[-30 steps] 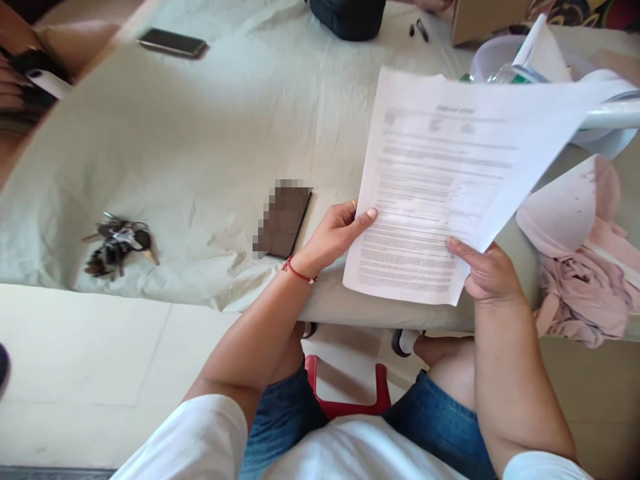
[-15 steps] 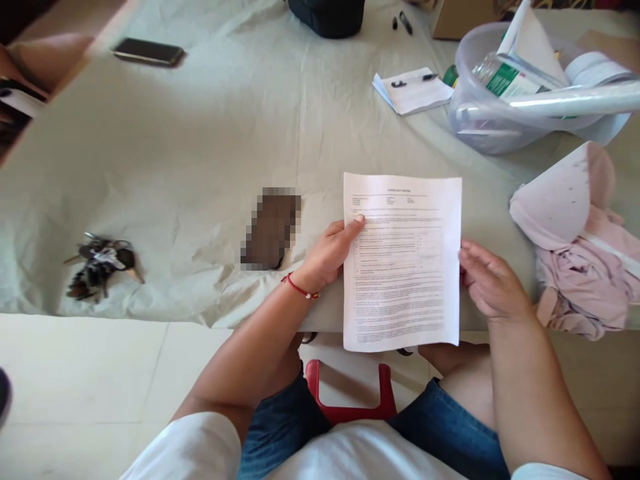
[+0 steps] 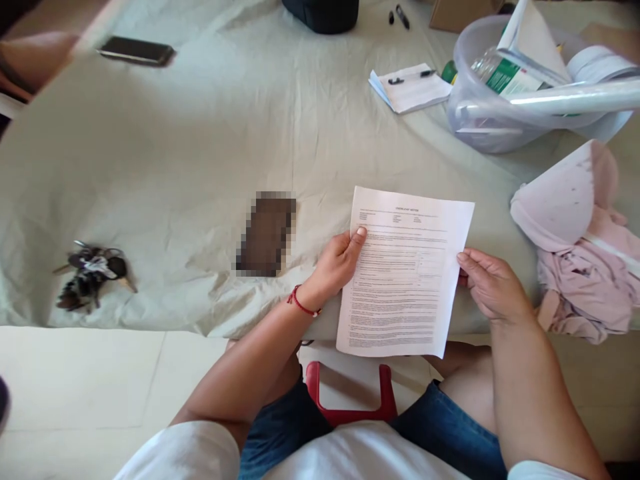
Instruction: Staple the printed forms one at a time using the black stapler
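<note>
A printed sheet of paper, covered in small text with a heading at its top, is held up over the table's near edge. My left hand pinches its left side, thumb on the front and fingers behind. At the right edge, my right hand grips it between thumb and fingers, and the fingertips behind are hidden. Left of my left hand lies a dark, pixelated rectangular object. A pink cap rests on pink cloth beyond my right hand.
Keys lie at the left, with a phone farther back. Across the table are a black bag, a notepad with a pen, and a filled plastic basin. Another person's arm shows top left. A red stool is beneath me.
The paper has tilted clockwise, its top leaning right and slightly lower. Both hands keep their hold on it. The whole view has shifted a little.
</note>
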Tool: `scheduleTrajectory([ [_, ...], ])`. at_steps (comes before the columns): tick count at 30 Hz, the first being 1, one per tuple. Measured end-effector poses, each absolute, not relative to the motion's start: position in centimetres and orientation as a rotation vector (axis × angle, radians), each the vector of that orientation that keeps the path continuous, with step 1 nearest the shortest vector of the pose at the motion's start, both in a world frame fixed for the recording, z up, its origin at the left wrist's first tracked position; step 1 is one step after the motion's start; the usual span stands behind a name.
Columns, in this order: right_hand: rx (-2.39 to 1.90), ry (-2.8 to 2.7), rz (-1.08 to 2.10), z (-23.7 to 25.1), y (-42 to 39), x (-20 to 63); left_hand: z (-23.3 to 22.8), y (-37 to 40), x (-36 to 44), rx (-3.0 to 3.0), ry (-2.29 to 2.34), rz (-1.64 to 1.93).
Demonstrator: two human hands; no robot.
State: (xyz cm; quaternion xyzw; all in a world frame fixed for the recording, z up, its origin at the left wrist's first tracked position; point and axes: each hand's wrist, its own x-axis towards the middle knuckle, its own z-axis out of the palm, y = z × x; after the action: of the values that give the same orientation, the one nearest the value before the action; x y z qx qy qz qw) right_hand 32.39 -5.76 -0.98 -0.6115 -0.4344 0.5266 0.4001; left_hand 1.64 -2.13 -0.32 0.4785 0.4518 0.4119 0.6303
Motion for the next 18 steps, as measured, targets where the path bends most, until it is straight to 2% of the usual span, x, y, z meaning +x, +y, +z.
scheduleTrajectory([
  [6,-1.535,-1.088,1.090,-1.5,-5.7,31.0,-0.6,-3.5,1.4,1.001,1.020,0.874],
  [13,-1.512,-0.981,1.290,-0.5,-5.5,30.7,-0.3,-2.7,0.5,0.907,1.207,1.023],
  [18,-1.548,-0.961,1.373,-0.5,-5.5,31.5,-0.1,-2.2,-0.7,0.905,1.248,0.924],
])
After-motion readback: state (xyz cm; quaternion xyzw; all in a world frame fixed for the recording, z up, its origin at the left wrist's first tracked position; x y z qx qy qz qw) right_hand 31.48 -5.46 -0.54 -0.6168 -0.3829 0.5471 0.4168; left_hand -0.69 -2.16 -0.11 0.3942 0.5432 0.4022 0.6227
